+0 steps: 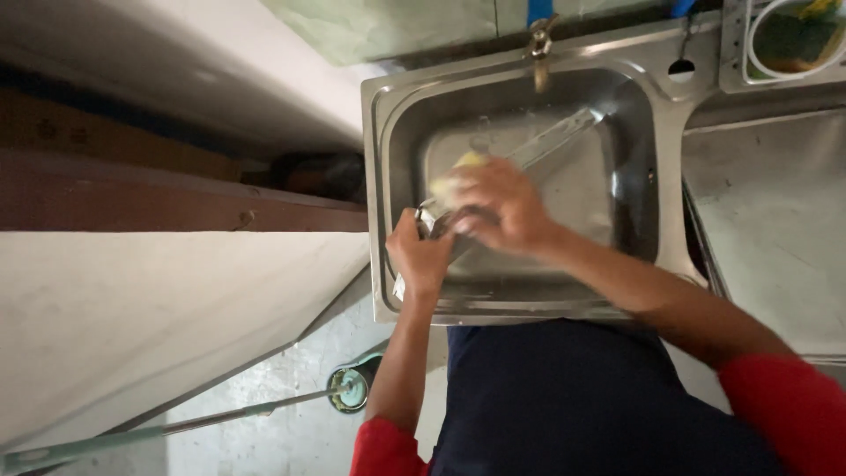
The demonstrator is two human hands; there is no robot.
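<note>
scrubbing step | left hand (419, 256) gripping metal tray (529, 189) edge in sink (648, 132), frame centre | right hand (500, 207) closed around yellow sponge (458, 176), rubbing | next likely needing rinse under tap (540, 48)

No packages, signs or screens are in view. Only one thing may be a label: a small white tag (398, 287) at the left edge of the sink (382, 176), just under the left hand (421, 256). It looks roughly rectangular and pale. It is too small and blurred to tell more about it.
</note>
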